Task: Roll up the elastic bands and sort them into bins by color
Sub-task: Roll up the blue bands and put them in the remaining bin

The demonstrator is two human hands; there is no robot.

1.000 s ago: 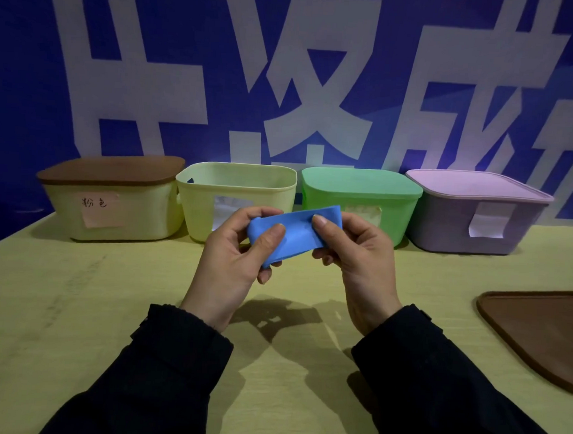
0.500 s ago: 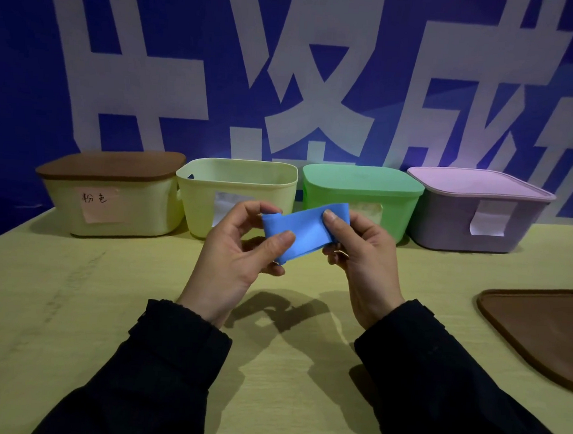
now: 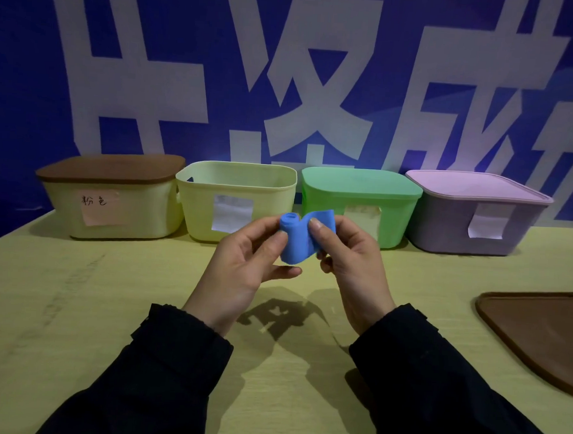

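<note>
A blue elastic band (image 3: pixel 299 240) is held above the table's middle, its left end curled into a small roll and the rest hanging loose. My left hand (image 3: pixel 243 264) pinches the rolled end between thumb and fingers. My right hand (image 3: pixel 349 263) grips the free end from the right. Behind them four bins stand in a row: a pale yellow bin with a brown lid (image 3: pixel 113 207), an open pale yellow bin (image 3: pixel 237 181), a green lidded bin (image 3: pixel 362 194) and a purple lidded bin (image 3: pixel 477 220).
A brown lid (image 3: pixel 538 333) lies flat on the wooden table (image 3: pixel 74 305) at the right edge. Each bin carries a paper label on its front. A blue wall with large white characters rises right behind the bins.
The band was a flat strip stretched between both hands. Its left end is now rolled into a small tube, and the hands have drawn closer together.
</note>
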